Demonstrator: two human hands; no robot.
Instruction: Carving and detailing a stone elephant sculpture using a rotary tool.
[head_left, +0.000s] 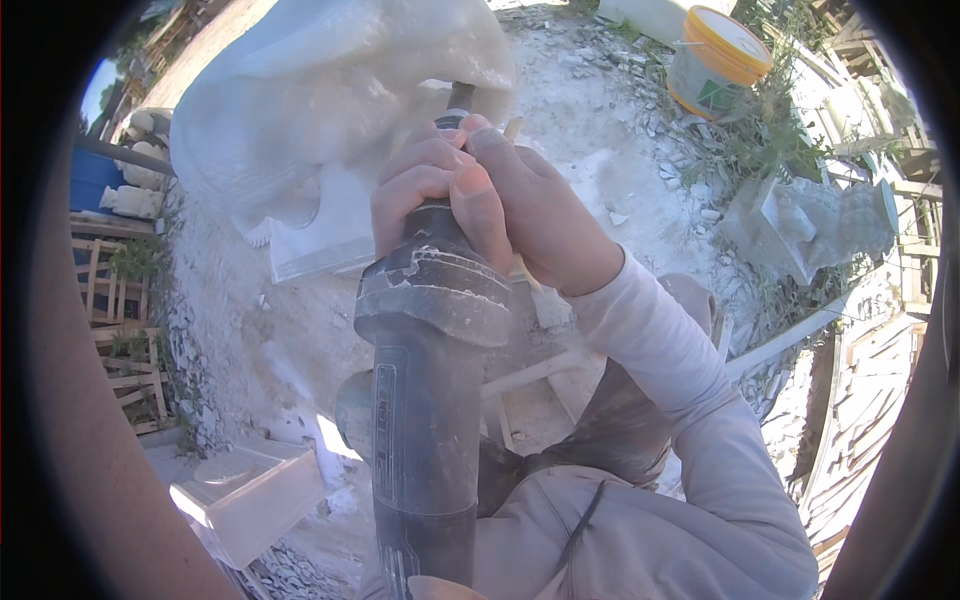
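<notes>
My right hand [510, 180] is closed around the front of a dusty black power tool [425, 420], its fingers bunched near the narrow neck. The tool’s dark tip [461, 95] points up against the underside edge of a large, pale carved stone [330, 90]; whether it touches cannot be told. At the bottom edge, a small part of my left hand [445, 588] is wrapped on the rear end of the tool, mostly out of view.
A yellow-lidded bucket [705, 80] stands at the upper right, above a grey carved piece [800, 230]. A pale stone piece [240, 490] lies lower left. Wooden pallets [125, 300], a blue barrel [95, 180] and rubble surround my legs [620, 400].
</notes>
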